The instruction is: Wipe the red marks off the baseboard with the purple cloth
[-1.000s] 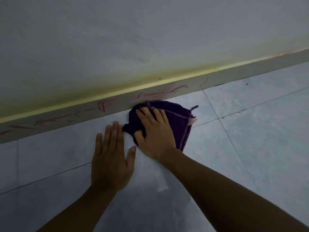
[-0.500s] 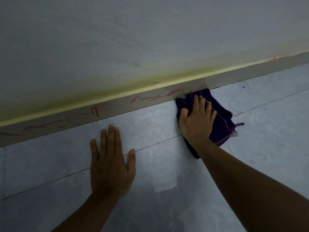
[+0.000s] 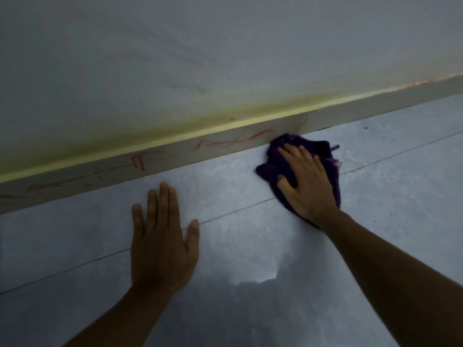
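Red marks (image 3: 140, 164) streak the grey baseboard (image 3: 175, 156) from the left edge toward the middle. The left hand (image 3: 162, 236) lies flat and empty on the tiled floor (image 3: 375, 196), fingers spread. The right hand (image 3: 305, 181) presses the bunched purple cloth (image 3: 280, 149), palm down, against the baseboard's foot.

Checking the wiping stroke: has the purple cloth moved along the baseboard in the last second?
Yes. The purple cloth has slid right along the baseboard, from below the middle red marks to past their right end.
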`<action>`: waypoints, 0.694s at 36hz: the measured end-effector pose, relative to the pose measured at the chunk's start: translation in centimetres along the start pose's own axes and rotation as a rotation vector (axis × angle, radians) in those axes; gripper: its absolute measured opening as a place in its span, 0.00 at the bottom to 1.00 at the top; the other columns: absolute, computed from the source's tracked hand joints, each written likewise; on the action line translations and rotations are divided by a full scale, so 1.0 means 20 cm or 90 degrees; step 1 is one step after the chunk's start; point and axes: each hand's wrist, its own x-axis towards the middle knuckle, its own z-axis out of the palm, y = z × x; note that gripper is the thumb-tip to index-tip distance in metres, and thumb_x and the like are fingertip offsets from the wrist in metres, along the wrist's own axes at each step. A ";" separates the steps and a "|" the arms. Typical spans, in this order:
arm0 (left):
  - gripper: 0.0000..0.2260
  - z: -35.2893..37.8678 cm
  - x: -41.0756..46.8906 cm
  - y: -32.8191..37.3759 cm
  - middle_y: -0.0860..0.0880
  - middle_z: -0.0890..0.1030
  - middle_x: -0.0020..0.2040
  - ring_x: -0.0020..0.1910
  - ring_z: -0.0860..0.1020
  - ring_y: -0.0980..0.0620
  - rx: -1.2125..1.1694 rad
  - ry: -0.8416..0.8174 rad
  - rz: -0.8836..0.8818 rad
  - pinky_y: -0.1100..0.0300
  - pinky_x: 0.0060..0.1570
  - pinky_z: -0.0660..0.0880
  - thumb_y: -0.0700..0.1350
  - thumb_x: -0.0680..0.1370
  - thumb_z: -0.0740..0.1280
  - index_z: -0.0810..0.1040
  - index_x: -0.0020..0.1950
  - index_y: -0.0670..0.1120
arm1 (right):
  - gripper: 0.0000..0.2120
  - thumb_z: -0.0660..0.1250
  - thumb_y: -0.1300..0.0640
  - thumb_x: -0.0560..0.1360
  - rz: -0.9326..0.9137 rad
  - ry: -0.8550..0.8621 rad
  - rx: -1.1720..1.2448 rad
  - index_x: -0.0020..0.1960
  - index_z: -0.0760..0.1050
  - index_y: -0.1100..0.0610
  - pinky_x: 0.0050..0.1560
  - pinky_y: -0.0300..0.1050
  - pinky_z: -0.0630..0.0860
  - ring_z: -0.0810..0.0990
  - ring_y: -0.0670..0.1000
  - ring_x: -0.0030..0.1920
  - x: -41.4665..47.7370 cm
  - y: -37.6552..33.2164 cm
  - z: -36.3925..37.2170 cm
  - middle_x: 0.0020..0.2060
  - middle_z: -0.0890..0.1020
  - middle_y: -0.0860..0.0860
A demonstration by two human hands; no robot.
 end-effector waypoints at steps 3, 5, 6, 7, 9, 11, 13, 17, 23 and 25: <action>0.35 0.00 0.00 0.00 0.42 0.51 0.85 0.84 0.50 0.42 -0.001 0.002 0.000 0.39 0.82 0.50 0.60 0.83 0.48 0.49 0.84 0.41 | 0.29 0.52 0.42 0.80 0.061 0.027 -0.009 0.79 0.60 0.47 0.80 0.56 0.48 0.55 0.53 0.80 0.04 -0.03 0.03 0.79 0.62 0.48; 0.35 0.00 0.00 0.00 0.42 0.52 0.85 0.84 0.50 0.42 -0.002 0.001 0.000 0.38 0.82 0.50 0.60 0.82 0.48 0.49 0.84 0.41 | 0.29 0.50 0.40 0.82 0.094 0.033 0.003 0.80 0.57 0.49 0.80 0.56 0.47 0.52 0.54 0.81 0.04 -0.14 0.06 0.80 0.60 0.48; 0.35 0.00 0.00 0.00 0.42 0.52 0.85 0.84 0.50 0.41 -0.002 0.000 0.000 0.38 0.82 0.50 0.60 0.82 0.48 0.50 0.84 0.41 | 0.29 0.50 0.39 0.83 0.093 0.031 0.012 0.81 0.57 0.50 0.80 0.57 0.46 0.51 0.54 0.81 0.03 -0.21 0.08 0.80 0.60 0.49; 0.35 0.00 0.00 0.00 0.42 0.52 0.85 0.84 0.51 0.41 -0.003 -0.002 0.001 0.38 0.81 0.50 0.61 0.82 0.48 0.50 0.84 0.41 | 0.30 0.50 0.38 0.83 0.071 0.027 0.019 0.81 0.57 0.50 0.80 0.57 0.46 0.51 0.54 0.81 0.01 -0.29 0.10 0.80 0.60 0.49; 0.36 0.00 0.01 0.00 0.42 0.52 0.85 0.84 0.51 0.41 0.000 -0.009 0.000 0.37 0.81 0.51 0.61 0.82 0.48 0.50 0.84 0.40 | 0.28 0.51 0.40 0.83 -0.020 0.008 0.026 0.80 0.59 0.50 0.80 0.58 0.47 0.52 0.53 0.81 -0.03 -0.44 0.14 0.80 0.61 0.48; 0.37 0.00 0.02 -0.01 0.42 0.51 0.85 0.84 0.50 0.41 0.018 -0.027 -0.002 0.37 0.81 0.51 0.63 0.82 0.45 0.48 0.84 0.41 | 0.27 0.51 0.41 0.84 -0.103 -0.018 0.029 0.80 0.60 0.50 0.80 0.57 0.48 0.51 0.52 0.81 -0.07 -0.52 0.19 0.80 0.61 0.46; 0.37 0.00 0.02 -0.03 0.43 0.49 0.85 0.84 0.48 0.42 0.025 -0.041 0.007 0.38 0.82 0.50 0.64 0.82 0.42 0.46 0.84 0.42 | 0.26 0.50 0.44 0.85 -0.135 -0.021 0.034 0.80 0.61 0.51 0.80 0.56 0.49 0.52 0.50 0.81 -0.08 -0.51 0.19 0.79 0.62 0.46; 0.34 -0.01 0.00 -0.07 0.46 0.50 0.86 0.85 0.49 0.45 0.022 -0.043 0.088 0.38 0.82 0.51 0.62 0.82 0.45 0.49 0.85 0.45 | 0.25 0.49 0.45 0.85 -0.087 -0.003 0.056 0.80 0.61 0.50 0.80 0.52 0.50 0.56 0.47 0.80 -0.09 -0.36 0.14 0.79 0.63 0.46; 0.32 -0.02 -0.02 -0.07 0.46 0.53 0.85 0.85 0.51 0.44 -0.003 -0.009 0.115 0.40 0.82 0.52 0.59 0.83 0.49 0.52 0.84 0.45 | 0.18 0.53 0.51 0.86 0.330 0.247 0.302 0.70 0.69 0.58 0.60 0.45 0.69 0.79 0.59 0.62 0.00 -0.14 -0.03 0.55 0.80 0.55; 0.32 -0.01 -0.02 -0.07 0.46 0.53 0.85 0.85 0.50 0.44 0.005 -0.013 0.115 0.40 0.82 0.53 0.59 0.83 0.49 0.52 0.84 0.45 | 0.20 0.49 0.48 0.86 0.472 0.351 0.449 0.69 0.69 0.58 0.59 0.48 0.68 0.78 0.60 0.62 0.06 -0.13 -0.10 0.56 0.80 0.58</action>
